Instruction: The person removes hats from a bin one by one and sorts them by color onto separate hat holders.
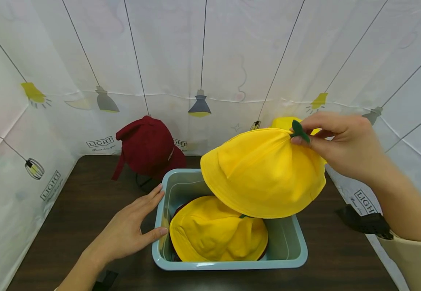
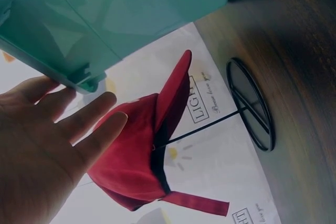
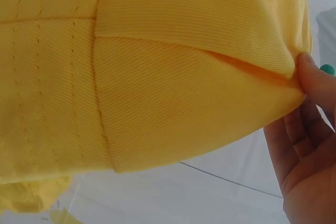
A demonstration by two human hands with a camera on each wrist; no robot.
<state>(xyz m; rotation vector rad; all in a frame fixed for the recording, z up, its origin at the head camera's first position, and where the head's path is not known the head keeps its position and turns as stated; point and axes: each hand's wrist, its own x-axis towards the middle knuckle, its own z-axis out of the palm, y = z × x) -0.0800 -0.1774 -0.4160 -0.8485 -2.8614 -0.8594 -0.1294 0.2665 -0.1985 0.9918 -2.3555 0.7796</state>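
My right hand [image 1: 345, 147] pinches a yellow bucket hat [image 1: 257, 173] by the top of its crown, beside a green leaf-shaped tab [image 1: 299, 131]. The hat hangs tilted over the right part of a light blue plastic bin [image 1: 232, 265]. Up close in the right wrist view, the crown cloth [image 3: 199, 103] bunches between thumb and fingers. Inside the bin lies a second yellow bucket hat [image 1: 217, 236], with dark red cloth showing at its edge. My left hand [image 1: 132, 226] rests with extended fingers at the bin's left rim.
Behind the bin, at the left, a dark red cap [image 1: 148, 149] sits on a black wire stand [image 2: 257, 114]. Another yellow hat [image 1: 283, 122] shows partly behind the held one. A lamp-printed curtain [image 1: 159, 48] surrounds the dark wooden table [image 1: 97, 194].
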